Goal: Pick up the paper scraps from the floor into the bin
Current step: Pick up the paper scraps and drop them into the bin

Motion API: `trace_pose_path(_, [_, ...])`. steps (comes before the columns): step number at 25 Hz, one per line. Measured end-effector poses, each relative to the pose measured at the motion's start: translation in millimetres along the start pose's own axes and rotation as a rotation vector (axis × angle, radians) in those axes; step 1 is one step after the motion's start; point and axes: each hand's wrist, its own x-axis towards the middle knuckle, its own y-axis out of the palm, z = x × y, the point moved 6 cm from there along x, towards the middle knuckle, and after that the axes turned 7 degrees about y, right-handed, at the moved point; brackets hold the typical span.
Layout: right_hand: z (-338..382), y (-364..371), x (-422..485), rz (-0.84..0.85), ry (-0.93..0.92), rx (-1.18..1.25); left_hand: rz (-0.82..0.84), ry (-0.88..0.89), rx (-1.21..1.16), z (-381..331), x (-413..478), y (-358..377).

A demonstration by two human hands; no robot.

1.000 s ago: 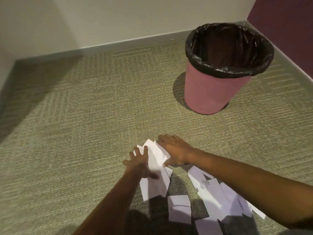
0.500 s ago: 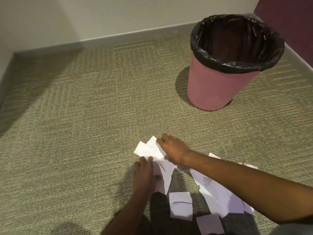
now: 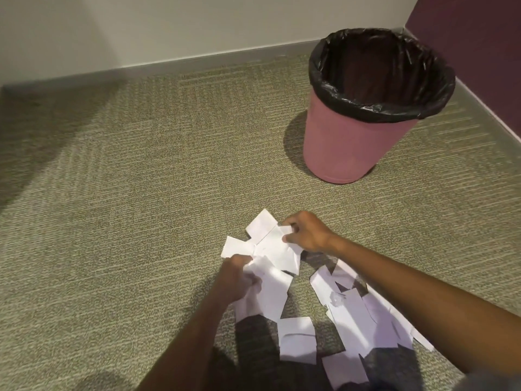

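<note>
Several white paper scraps [image 3: 351, 314] lie on the carpet at the bottom middle and right. My left hand [image 3: 235, 277] grips a bunch of scraps [image 3: 270, 294] from their left side. My right hand [image 3: 306, 231] pinches the far edge of the upper scraps [image 3: 269, 241], fingers curled round the paper. Both hands hold the same loose cluster just above the floor. The pink bin [image 3: 349, 148] with a black liner [image 3: 380, 71] stands upright at the upper right, beyond my right hand; I see nothing but liner inside it.
Green-grey carpet [image 3: 127, 193] covers the floor. A white wall with a grey skirting board [image 3: 169, 64] runs along the back. A dark purple wall [image 3: 479, 38] closes the right side behind the bin.
Both hands went from lying flat on the scraps to curling round them. The cluster is gathered and lifted slightly. The view has shifted, so the bin sits a little further right.
</note>
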Motion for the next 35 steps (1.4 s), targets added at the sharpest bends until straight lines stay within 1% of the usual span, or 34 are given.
trace_pose_path(2, [5,-31,-7,-0.052,-0.021,-0.048,0.053,-0.020,-0.030,-6,13,-14])
trace_pose_path(4, [9,-61,-17,-0.137,-0.045,-0.160,0.197,-0.031,-0.086,-25,29,-31])
trace_pose_path(5, [10,-73,-21,-0.170,-0.047,-0.193,0.230,-0.005,-0.107,-38,38,-41])
trace_pose_path(7, [6,-94,-31,-0.205,-0.014,-0.161,0.222,0.027,-0.160,-67,53,-64])
trace_pose_path(9, [-2,-114,-47,-0.215,0.028,-0.025,0.203,0.029,-0.264,-91,66,-86])
trace_pose_path(11, [-13,-135,-64,-0.224,0.056,0.214,0.180,0.003,-0.433,-111,77,-113])
trace_pose_path(13, [-26,-159,-84,-0.274,0.082,0.434,0.157,-0.016,-0.617,-130,85,-141])
trace_pose_path(15, [-34,-183,-104,-0.331,0.102,0.568,0.113,-0.028,-0.725,-149,96,-167])
trace_pose_path(18, [-37,-221,-124,-0.432,0.092,0.715,-0.025,-0.056,-0.781,-175,134,-206])
trace_pose_path(21, [-35,-266,-126,-0.532,0.058,0.823,-0.136,0.029,-0.833,-226,184,-237])
trace_pose_path(23, [-31,-294,-119,-0.591,0.059,0.843,-0.206,0.058,-0.793,-264,215,-241])
trace_pose_path(26, [-26,-324,-99,-0.688,0.100,0.822,-0.287,0.009,-0.650,-298,258,-224])
trace_pose_path(29, [-26,-337,-79,-0.773,0.169,0.740,-0.277,-0.039,-0.514,-314,279,-194])
trace_pose_path(32, [-29,-336,-67,-0.777,0.216,0.698,-0.291,-0.038,-0.452,-321,285,-178])
trace_pose_path(35, [-34,-334,-60,-0.759,0.223,0.703,-0.255,-0.007,-0.475,-319,288,-173])
